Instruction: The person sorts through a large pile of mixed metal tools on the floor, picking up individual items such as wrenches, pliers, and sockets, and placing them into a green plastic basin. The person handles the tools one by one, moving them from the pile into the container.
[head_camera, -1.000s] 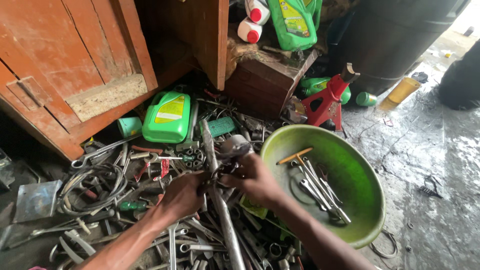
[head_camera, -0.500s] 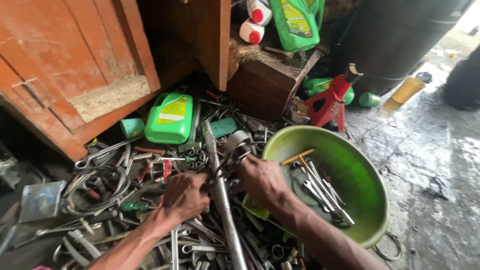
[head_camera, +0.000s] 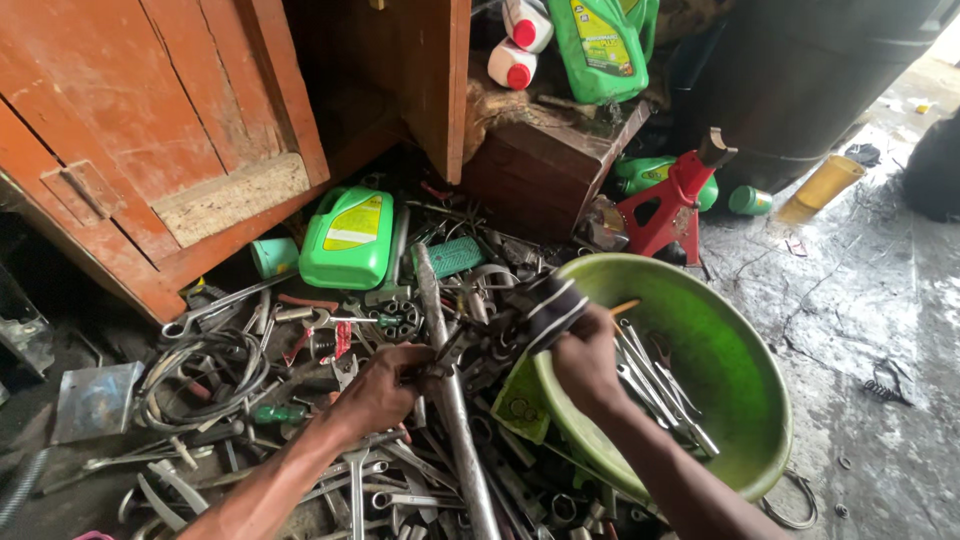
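My left hand (head_camera: 385, 385) is closed around a small metal part in the tool pile (head_camera: 300, 400) beside the long steel bar (head_camera: 450, 400), my right hand (head_camera: 585, 360) grips a dark striped cloth (head_camera: 550, 305) at the green basin (head_camera: 740, 400) rim.

Right hand (head_camera: 585, 362) has shifted from the tool pile to the green basin (head_camera: 745, 400) rim — now gripping a dark striped part (head_camera: 553, 308); left hand (head_camera: 380, 392) has edged forward.

Green jug (head_camera: 349, 238); red jack stand (head_camera: 673, 205); wooden cabinet (head_camera: 150, 130).
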